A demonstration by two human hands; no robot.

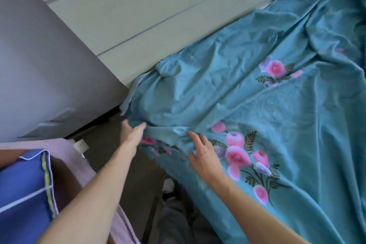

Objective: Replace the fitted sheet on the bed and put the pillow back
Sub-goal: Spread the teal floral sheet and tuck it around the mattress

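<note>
Your left hand [132, 134] is open, fingertips just touching the teal sheet [247, 105] corner ahead of it; your right hand [204, 156] lies flat and open on the fabric. Pinch that corner, then draw it down over the bed's corner.

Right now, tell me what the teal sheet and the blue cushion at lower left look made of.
Teal sheet: thin woven cloth, probably cotton or a blend, with a faint sheen; it creases sharply, and the pink flowers look printed. Blue cushion: smooth matte fabric with white piping and a yellow-green trim strip; the fibre is unclear.
</note>
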